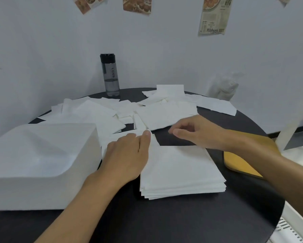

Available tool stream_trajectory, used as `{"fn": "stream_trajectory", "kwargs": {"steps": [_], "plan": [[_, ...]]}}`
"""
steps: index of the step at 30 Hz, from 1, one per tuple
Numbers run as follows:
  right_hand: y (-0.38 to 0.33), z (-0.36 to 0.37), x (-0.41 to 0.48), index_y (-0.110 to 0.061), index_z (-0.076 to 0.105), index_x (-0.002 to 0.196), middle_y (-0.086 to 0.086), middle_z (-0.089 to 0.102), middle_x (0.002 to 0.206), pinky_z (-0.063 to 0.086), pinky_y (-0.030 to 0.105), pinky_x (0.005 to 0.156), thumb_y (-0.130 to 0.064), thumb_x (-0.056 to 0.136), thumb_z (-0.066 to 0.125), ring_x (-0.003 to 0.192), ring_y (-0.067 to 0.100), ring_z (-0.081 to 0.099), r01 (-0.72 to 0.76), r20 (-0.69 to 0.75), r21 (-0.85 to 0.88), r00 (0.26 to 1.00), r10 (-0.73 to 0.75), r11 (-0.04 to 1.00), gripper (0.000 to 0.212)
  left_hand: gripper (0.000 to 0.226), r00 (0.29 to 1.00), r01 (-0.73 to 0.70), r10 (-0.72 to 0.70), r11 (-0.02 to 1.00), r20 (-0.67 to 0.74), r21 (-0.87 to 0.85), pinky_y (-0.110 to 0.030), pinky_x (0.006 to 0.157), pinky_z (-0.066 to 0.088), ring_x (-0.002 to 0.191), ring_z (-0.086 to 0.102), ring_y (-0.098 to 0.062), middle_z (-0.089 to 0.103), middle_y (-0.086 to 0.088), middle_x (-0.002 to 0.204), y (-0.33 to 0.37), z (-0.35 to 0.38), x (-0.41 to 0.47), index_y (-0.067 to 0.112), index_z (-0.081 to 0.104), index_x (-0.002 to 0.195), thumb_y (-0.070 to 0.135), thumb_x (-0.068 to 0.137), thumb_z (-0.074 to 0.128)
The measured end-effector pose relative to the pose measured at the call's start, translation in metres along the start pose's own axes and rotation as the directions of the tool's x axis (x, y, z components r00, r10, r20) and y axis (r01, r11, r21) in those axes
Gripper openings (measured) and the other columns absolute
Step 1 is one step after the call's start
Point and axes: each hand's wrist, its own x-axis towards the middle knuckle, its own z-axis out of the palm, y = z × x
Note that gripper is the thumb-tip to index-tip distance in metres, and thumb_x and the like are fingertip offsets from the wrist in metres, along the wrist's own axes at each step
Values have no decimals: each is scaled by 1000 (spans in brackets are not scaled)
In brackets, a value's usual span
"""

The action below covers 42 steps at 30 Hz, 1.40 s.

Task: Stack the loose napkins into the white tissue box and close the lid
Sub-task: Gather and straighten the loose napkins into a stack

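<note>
left hand (pixel 126 155) lay flat, palm down, fingers straight, across the left edge of the neat napkin stack (pixel 180 171) and the sheet beside it, pressing rather than gripping. right hand (pixel 196 132) hovered just past the stack's far edge over the dark table (pixel 182 216), fingers curled in, thumb toward the fingertips; couldn't tell if it pinched a napkin edge or nothing (too blurred there). loose napkins (pixel 166 114) were spread overlapping across the table's far half. white tissue box (pixel 42 163) sat at the table's left, just beside the left hand, apart from the stack. grey bottle (pixel 110 76) with a black cap stood upright behind the napkins by the wall; yellow pad (pixel 243 160) lay under the right forearm at the table's right edge
</note>
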Motion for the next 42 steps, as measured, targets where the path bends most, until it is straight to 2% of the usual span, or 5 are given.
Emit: {"fn": "stream_trajectory", "kwargs": {"steps": [20, 26, 30, 35, 42], "plan": [[-13, 20, 42, -7, 72, 111, 16, 70, 118, 51, 33, 92, -25, 102, 53, 104, 26, 68, -234, 279, 381, 951, 130, 894, 28, 45, 992, 78, -88, 991, -91, -110, -39, 93, 38, 74, 46, -13, 48, 6, 72, 4, 2, 1, 24, 41, 72, 38, 107, 17], [-19, 20, 40, -17, 78, 101, 1, 64, 91, 40, 30, 77, -36, 103, 51, 83, 15, 53, -248, 255, 251, 950, 183, 936, 33, 41, 989, 51, -68, 991, -134, -125, -42, 88, 42, 70, 42, -16, 40, 6, 67, 3, 3, 2, 26, 30, 68, 33, 107, 23], [-26, 20, 39, -13, 78, 101, 7, 73, 104, 41, 31, 82, -28, 102, 53, 91, 14, 60, -196, 143, 346, 978, 155, 917, 29, 34, 983, -7, -12, 994, -181, -105, -42, 87, 44, 84, 50, -21, 47, 7, 76, 0, 2, 0, 27, 38, 74, 36, 105, 29], [-30, 18, 38, -7, 77, 96, -1, 76, 101, 49, 35, 92, -13, 93, 66, 100, 14, 65, -113, 0, 523, 991, 133, 845, 13, 42, 972, -21, -27, 979, -234, -201, -38, 113, 33, 134, 43, -15, 51, 8, 143, 0, 1, 0, 22, 50, 140, 42, 104, 39], [-36, 17, 33, -4, 67, 86, 19, 61, 94, 59, 43, 88, 8, 88, 65, 89, 26, 62, -36, -94, 684, 986, 137, 729, 12, 37, 932, -85, 9, 977, -363, -193, -47, 107, 38, 126, 49, -20, 59, 4, 130, -4, 2, 4, 19, 59, 123, 34, 102, 33]]}}
